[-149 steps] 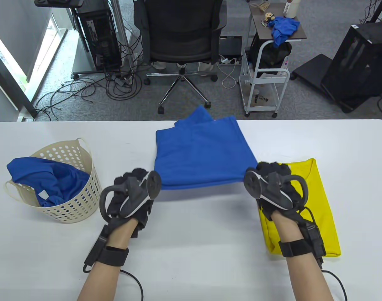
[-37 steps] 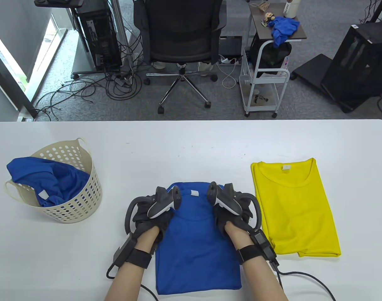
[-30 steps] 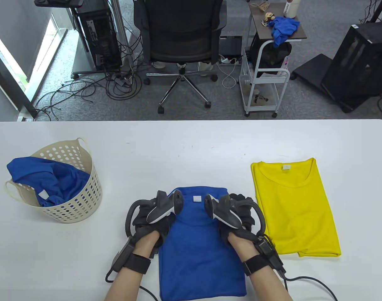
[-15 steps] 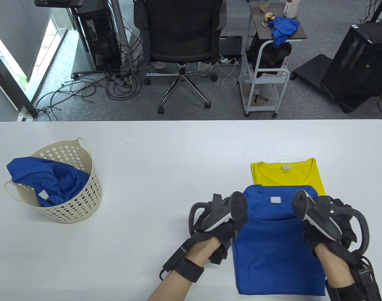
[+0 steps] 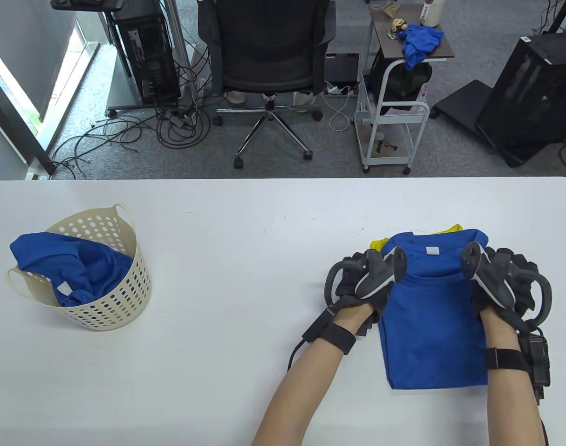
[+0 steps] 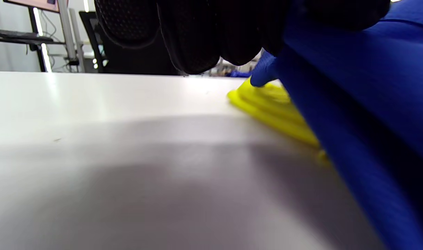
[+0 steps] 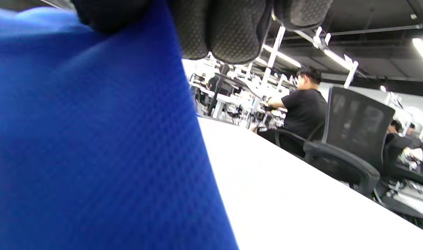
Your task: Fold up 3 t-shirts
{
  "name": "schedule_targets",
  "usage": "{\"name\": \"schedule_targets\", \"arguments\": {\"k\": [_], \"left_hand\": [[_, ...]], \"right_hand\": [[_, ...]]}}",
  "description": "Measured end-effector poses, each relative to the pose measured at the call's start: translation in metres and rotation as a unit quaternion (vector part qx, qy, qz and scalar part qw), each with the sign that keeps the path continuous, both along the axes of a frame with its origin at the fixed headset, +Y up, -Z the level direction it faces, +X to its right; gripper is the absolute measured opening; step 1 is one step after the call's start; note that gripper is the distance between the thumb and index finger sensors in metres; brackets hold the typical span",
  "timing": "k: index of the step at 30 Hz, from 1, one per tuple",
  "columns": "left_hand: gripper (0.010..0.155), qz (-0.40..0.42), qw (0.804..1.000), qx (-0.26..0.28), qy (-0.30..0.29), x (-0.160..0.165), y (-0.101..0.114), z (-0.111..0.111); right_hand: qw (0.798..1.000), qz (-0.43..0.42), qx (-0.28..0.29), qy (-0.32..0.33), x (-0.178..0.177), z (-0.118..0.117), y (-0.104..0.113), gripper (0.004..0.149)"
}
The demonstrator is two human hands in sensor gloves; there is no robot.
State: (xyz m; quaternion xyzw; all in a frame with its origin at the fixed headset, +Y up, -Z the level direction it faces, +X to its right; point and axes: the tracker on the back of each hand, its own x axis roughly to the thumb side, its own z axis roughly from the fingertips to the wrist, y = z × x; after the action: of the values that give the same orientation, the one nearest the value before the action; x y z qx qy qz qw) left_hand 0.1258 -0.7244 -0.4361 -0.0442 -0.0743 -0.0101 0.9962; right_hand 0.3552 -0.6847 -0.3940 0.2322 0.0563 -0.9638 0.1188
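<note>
While both hands point(image 5: 434, 281) grip its sides, the folded blue t-shirt point(image 5: 434, 325) covers the yellow t-shirt point(image 5: 452, 228).

The blue t-shirt point(image 5: 431, 334) is matt knit cloth; the table point(image 5: 246, 260) smooth, faintly glossy white; the basket point(image 5: 120, 297) perforated plastic.

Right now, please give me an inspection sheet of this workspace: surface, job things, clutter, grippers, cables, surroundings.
Surface: white table, a few small marks.
Job things: folded blue shirt lies over the yellow shirt, only yellow corners showing; third shirt, blue, unfolded in the basket.
Clutter: nothing seen on the table.
Grippers: left hand and right hand hold the blue shirt's sides near the collar.
Cables: one runs from each wrist; loose cables on the floor.
Surroundings: office chair, cart with blue cloth, computer towers.
</note>
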Motion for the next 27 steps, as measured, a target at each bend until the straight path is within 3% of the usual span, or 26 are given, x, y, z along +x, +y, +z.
{"name": "schedule_targets", "arguments": {"k": [5, 12, 20, 27], "left_hand": [[0.052, 0.015, 1.0, 0.012, -0.007, -0.025, 0.005, 0.002], [0.058, -0.01, 0.999, 0.046, -0.018, -0.082, 0.017, 0.056], [0.064, -0.04, 0.995, 0.093, 0.017, -0.178, 0.044, 0.108], [0.063, -0.031, 0.987, 0.137, 0.081, -0.268, 0.087, 0.12]], "right_hand": [[0.999, -0.036, 0.004, 0.013, 0.004, 0.018, 0.005, 0.054], [0.99, -0.104, 0.041, 0.088, -0.036, 0.065, 0.02, 0.057], [0.964, -0.143, -0.009, 0.223, -0.109, 0.099, -0.002, 0.071], [0.953, -0.161, -0.033, 0.256, -0.123, 0.105, -0.023, 0.073]]}}
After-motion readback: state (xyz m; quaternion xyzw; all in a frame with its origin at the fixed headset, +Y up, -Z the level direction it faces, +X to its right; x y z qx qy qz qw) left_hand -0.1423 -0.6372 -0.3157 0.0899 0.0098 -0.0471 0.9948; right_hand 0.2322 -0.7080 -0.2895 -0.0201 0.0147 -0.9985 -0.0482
